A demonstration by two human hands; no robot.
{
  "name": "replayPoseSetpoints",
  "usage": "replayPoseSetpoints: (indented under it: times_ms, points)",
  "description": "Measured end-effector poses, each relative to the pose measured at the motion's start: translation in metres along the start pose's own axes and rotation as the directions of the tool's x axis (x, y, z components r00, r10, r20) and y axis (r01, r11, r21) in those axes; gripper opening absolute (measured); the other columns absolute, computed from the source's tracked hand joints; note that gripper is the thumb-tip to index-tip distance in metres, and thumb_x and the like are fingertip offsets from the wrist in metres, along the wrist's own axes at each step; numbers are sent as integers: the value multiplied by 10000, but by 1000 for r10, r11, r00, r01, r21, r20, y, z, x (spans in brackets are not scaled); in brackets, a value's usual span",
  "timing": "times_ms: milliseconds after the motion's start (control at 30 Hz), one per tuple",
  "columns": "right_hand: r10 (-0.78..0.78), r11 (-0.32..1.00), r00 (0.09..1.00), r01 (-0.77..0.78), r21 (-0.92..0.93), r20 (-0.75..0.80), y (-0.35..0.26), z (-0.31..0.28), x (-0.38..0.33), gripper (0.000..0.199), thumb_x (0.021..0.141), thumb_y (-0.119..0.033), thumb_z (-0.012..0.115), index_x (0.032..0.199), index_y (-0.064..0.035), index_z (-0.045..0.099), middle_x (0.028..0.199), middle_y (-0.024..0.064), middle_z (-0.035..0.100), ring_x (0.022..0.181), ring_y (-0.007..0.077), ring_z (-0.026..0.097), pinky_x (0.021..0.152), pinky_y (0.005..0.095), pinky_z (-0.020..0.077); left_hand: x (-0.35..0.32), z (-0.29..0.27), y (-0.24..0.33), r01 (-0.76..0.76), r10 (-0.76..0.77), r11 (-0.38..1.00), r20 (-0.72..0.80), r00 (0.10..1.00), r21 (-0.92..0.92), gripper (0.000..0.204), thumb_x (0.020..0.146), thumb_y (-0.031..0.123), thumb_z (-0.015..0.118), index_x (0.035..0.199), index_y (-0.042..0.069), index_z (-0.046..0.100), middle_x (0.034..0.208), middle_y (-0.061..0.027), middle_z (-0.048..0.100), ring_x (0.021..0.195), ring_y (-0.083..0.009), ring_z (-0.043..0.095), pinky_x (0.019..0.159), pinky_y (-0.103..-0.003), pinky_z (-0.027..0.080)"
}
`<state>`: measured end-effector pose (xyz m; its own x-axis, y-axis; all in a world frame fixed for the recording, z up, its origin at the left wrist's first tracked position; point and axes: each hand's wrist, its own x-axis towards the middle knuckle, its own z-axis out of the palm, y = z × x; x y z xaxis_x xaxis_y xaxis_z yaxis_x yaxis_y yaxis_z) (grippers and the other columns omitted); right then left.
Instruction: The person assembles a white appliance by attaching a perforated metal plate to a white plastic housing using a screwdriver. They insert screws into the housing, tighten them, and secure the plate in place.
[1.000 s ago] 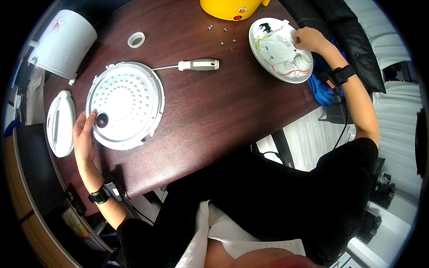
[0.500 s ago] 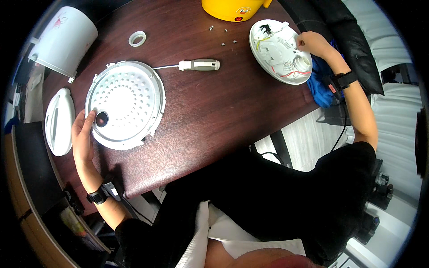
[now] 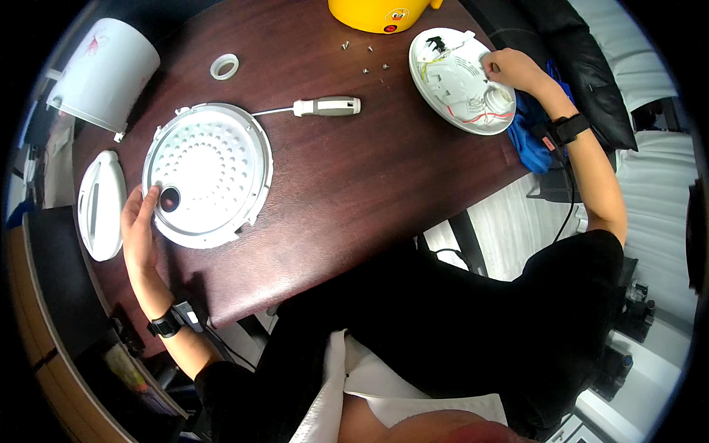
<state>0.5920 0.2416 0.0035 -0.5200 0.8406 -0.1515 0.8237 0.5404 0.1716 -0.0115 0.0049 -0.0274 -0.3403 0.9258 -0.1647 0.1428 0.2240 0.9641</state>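
At the left of the table lies a round, silvery-white dimpled lid plate (image 3: 214, 166) with a dark round hole near its left edge. My left hand (image 3: 140, 232) holds its left rim, thumb on top beside the hole and the other fingers at the edge. To the far right, a round white plastic base (image 3: 458, 92) lies with its hollow side up, showing red and yellow wires and a white ring-like part. Above its right side is my right hand (image 3: 515, 70), fingertips pinched together. Anything between them is too small or hidden to make out.
A screwdriver (image 3: 326, 107) lies between plate and base, near several small screws (image 3: 365, 71). Farther back are a white ring (image 3: 224, 66), a white pot-like housing (image 3: 111, 74) and a yellow container (image 3: 380, 15). A white oval cover (image 3: 100, 207) and blue cloth (image 3: 530, 144) flank the work.
My right hand has shifted slightly left over the white base, its fingers still pinched. My left hand stays at the plate's rim. The whole view has moved a little.
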Motion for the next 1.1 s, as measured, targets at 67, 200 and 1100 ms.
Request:
replayPoseSetpoints:
  times_ms: [67,200,1100]
  points:
    - [4,1000,1000,-3,17,-17,1,0,-4,58,684,-124,629,700,-84,590,686,106,610,710,296,619,619,389,476,0,1,0,15,-15,1000,0,1000,-2,284,904,187,571,1077,-38,557,910,-56,623,811,-87,569,728,-201,434]
    - [-45,999,998,45,-14,-38,1,5,-3,65,677,-127,640,712,-88,600,693,100,617,721,293,623,630,387,478,-1,3,1,14,-14,1000,-14,1000,-3,287,911,193,561,1077,-41,558,924,-63,627,818,-89,573,733,-203,436]
    - [-362,783,921,385,488,-145,-212,-41,9,96,853,-133,567,826,-42,563,575,78,509,520,223,489,516,316,383,5,1,-2,36,-48,992,98,994,119,357,875,260,602,1054,-47,583,841,-59,633,728,-85,588,668,-205,457]
